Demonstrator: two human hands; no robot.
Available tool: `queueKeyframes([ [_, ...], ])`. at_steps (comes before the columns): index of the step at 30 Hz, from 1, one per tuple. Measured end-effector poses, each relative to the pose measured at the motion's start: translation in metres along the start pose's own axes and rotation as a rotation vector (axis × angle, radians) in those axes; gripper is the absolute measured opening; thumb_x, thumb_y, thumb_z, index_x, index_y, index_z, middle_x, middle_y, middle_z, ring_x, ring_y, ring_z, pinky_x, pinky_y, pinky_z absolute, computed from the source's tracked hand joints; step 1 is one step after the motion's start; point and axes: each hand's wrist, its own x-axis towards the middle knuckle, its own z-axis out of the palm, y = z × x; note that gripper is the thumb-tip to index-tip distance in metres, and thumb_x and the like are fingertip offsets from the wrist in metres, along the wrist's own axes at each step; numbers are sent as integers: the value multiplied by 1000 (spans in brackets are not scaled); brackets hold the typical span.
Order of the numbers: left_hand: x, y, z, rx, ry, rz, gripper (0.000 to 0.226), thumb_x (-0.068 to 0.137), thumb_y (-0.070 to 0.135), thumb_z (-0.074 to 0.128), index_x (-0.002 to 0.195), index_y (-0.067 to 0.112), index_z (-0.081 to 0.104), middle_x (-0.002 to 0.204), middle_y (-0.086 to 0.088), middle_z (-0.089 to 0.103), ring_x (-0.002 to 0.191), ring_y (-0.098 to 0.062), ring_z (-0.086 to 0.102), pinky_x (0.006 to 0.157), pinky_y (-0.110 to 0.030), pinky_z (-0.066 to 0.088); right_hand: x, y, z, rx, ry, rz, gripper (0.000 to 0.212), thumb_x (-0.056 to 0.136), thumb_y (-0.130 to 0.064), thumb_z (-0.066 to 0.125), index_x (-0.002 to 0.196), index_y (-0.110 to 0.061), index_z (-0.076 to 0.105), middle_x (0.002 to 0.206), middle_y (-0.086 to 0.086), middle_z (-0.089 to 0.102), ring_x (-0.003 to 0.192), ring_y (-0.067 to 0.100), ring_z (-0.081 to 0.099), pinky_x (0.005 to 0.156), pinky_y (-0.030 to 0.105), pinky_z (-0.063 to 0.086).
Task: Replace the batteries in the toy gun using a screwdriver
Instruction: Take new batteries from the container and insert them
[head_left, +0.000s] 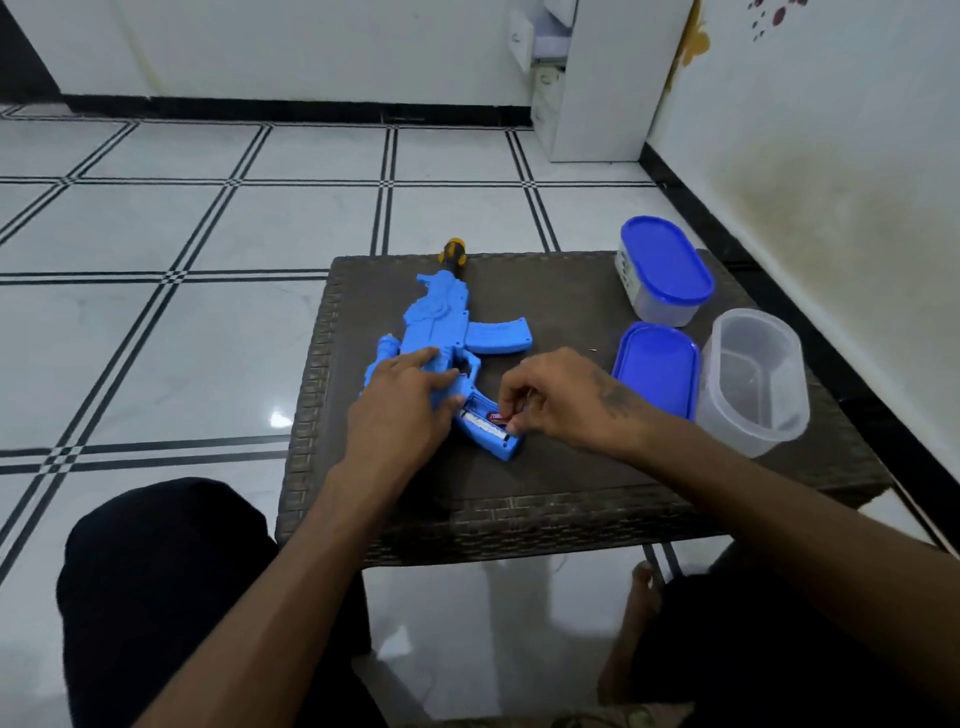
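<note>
1. Your right hand (561, 400) is nearest the work: its fingers are curled and pinch a battery (497, 417) at the open bay (485, 422) in the grip of the gun (447, 343), with the battery partly hidden under your fingertips, so I cannot tell whether it is seated or half out

2. Your left hand (402, 400) lies just to the left of that bay, fingers nearly straight and pressed flat on the gun's body near the trigger, holding nothing, only pinning the toy to the table (571, 493)

3. The relation that counts: the bay runs along the grip, slanting from upper left down to lower right toward you, and the battery's long axis lies along that same slant; I judge your right hand must move the battery along or straight up from that line, not across it

4. The gun's own long axis runs away from you, its muzzle at the far edge

5. Farther off, the screwdriver (454, 254) lies beyond the muzzle, its handle over the far edge, well apart from both hands; your left is the nearer one to it
</note>
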Motion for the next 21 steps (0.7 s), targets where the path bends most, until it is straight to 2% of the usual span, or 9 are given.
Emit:
queueKeyframes([
  [4,-1,5,-3,35,2,-9,36,90,44,59,125,38,62,148,12,43,137,-17,36,103,-48,43,4,4,11,50,43,38,20,74,-18,82,86,-19,67,72,-14,57,61,-4,51,62,20,43],
  [7,-2,6,-4,28,-7,-15,35,90,43,59,125,38,62,148,13,43,138,-16,34,103,-48,43,8,10,16,162,57,118,34,70,-21,86,94,-18,62,82,-10,57,63,-1,51,57,11,39],
  [10,-1,6,-4,32,-4,-21,35,90,43,58,125,39,62,148,13,42,138,-16,34,104,-47,42,14,15,11,290,-42,241,42,69,-23,88,102,-16,62,87,-2,62,67,4,54,60,19,44],
  [13,-1,8,-3,47,-7,-21,35,91,42,58,125,38,62,148,12,43,137,-18,35,104,-46,43,21,12,9,475,-161,353,33,73,-13,85,98,-9,63,77,2,64,64,11,54,50,23,41],
  [15,-1,9,-3,51,-9,-24,36,91,42,58,126,38,61,148,11,43,137,-18,34,104,-46,42,26,9,12,521,-157,423,26,74,-8,83,90,-12,62,72,0,62,60,11,50,46,23,37],
  [18,-1,10,-4,47,-10,-30,35,91,41,58,126,37,61,149,11,42,138,-18,33,106,-45,40,29,5,15,559,-126,525,24,76,-4,79,83,-17,61,70,-2,61,61,11,48,46,23,34],
  [21,-2,10,-4,54,-18,-34,36,92,41,57,128,37,60,150,12,40,139,-17,31,108,-44,37,25,1,14,574,-101,507,24,76,-4,80,86,-16,62,70,-4,60,64,9,52,51,22,38],
])
